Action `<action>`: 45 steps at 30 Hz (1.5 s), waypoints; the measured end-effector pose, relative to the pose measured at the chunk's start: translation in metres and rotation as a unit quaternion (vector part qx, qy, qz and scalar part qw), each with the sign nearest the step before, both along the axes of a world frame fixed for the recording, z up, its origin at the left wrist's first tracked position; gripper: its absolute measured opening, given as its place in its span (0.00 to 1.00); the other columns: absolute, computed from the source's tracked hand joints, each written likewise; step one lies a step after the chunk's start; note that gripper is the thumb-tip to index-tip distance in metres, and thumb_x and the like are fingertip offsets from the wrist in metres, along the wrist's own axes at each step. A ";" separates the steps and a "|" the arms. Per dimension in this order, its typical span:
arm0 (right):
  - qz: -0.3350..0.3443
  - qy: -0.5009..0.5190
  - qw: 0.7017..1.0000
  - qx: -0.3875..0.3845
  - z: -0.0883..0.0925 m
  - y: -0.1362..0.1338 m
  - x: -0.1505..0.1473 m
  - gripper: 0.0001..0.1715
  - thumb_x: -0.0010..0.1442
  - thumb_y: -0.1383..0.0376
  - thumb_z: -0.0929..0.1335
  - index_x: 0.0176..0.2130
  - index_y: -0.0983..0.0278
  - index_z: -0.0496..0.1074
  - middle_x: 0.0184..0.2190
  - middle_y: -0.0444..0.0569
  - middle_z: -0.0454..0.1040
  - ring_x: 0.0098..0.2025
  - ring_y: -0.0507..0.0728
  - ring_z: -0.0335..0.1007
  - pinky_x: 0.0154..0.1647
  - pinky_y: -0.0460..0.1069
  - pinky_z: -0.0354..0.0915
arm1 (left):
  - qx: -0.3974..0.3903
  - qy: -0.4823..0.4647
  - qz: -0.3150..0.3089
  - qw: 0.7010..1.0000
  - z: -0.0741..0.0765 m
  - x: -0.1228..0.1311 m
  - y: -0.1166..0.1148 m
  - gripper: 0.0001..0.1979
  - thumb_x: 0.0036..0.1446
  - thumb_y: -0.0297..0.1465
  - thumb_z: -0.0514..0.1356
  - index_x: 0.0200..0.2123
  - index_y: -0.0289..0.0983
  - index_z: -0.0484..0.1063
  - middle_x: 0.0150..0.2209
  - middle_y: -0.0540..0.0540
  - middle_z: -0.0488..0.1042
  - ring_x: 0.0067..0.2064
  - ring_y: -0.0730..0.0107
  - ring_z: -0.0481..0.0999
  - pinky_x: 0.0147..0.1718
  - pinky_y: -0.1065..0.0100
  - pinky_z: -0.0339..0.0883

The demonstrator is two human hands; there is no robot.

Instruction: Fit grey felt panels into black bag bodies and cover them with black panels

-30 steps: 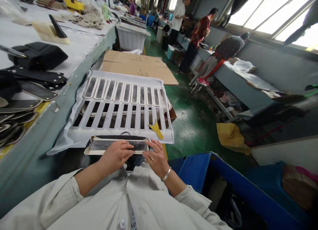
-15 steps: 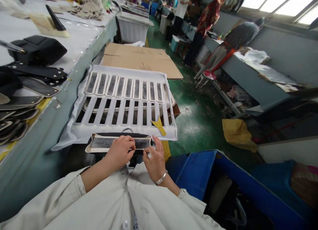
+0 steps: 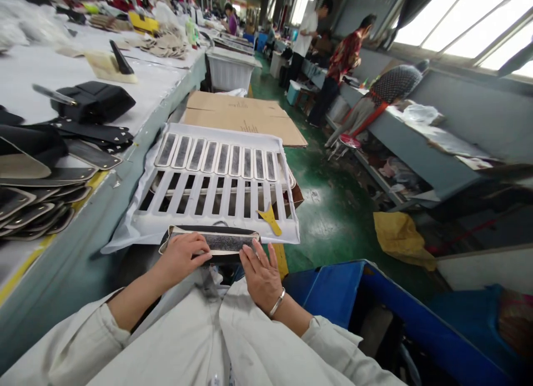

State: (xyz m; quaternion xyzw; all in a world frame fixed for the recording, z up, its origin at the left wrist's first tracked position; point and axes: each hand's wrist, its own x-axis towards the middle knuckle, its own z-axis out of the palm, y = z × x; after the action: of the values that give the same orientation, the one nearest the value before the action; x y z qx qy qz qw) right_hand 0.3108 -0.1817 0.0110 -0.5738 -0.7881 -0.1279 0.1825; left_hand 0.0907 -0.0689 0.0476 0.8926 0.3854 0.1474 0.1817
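Note:
A long black piece (image 3: pixel 227 241) with cream edges and a speckled grey strip along its middle lies in front of me, at the near edge of a white slotted tray (image 3: pixel 195 222). My left hand (image 3: pixel 185 256) grips its left part, fingers bent over it and thumb at the near edge. At the right end, my right hand (image 3: pixel 262 274) rests with fingers stretched out flat against the edge. A row of several grey strips with cream borders (image 3: pixel 220 158) lies across the tray's far half. A yellow fishtail-shaped tool (image 3: pixel 270 219) sits at the tray's right.
On the left, a table (image 3: pixel 154 78) carries stacked black pieces (image 3: pixel 37 205) and a black case (image 3: pixel 94 101). Flattened cardboard (image 3: pixel 245 116) lies beyond the tray. A blue bin (image 3: pixel 325 291) stands at right. Several people work farther off.
My left hand has slid left along the black piece. My right hand's fingers have straightened from a pinch and lie flat at its right end. The view has tilted up slightly.

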 end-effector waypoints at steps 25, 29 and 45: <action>0.023 -0.049 0.998 -0.014 -0.025 0.042 -0.066 0.30 0.60 0.67 0.62 0.59 0.77 0.59 0.63 0.66 0.55 0.66 0.68 0.44 0.61 0.61 0.53 | 0.060 0.061 0.117 0.989 0.005 -0.009 0.006 0.04 0.54 0.32 0.58 0.32 0.37 0.68 0.38 0.43 0.72 0.43 0.57 0.70 0.43 0.56 0.60; 0.031 -0.043 0.998 -0.031 -0.024 0.052 -0.074 0.33 0.59 0.64 0.64 0.60 0.77 0.57 0.63 0.66 0.54 0.66 0.69 0.44 0.62 0.61 0.52 | 0.011 -0.003 0.061 0.998 0.002 -0.061 0.024 0.06 0.55 0.36 0.59 0.31 0.40 0.70 0.45 0.46 0.70 0.48 0.59 0.68 0.50 0.55 0.58; 0.069 -0.053 0.994 -0.068 -0.016 0.082 -0.103 0.47 0.56 0.49 0.67 0.60 0.81 0.57 0.62 0.71 0.53 0.65 0.72 0.44 0.63 0.61 0.46 | -0.033 -0.034 0.078 0.996 -0.004 -0.078 0.038 0.06 0.53 0.29 0.57 0.25 0.37 0.70 0.42 0.44 0.70 0.46 0.57 0.67 0.48 0.53 0.63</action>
State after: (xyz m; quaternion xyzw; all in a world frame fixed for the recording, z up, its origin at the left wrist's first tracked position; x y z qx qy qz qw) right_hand 0.2079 -0.0993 -0.0051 -0.5217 -0.8412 -0.0912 0.1093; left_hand 0.0132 -0.0312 0.0433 0.8479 0.4519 0.1786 0.2119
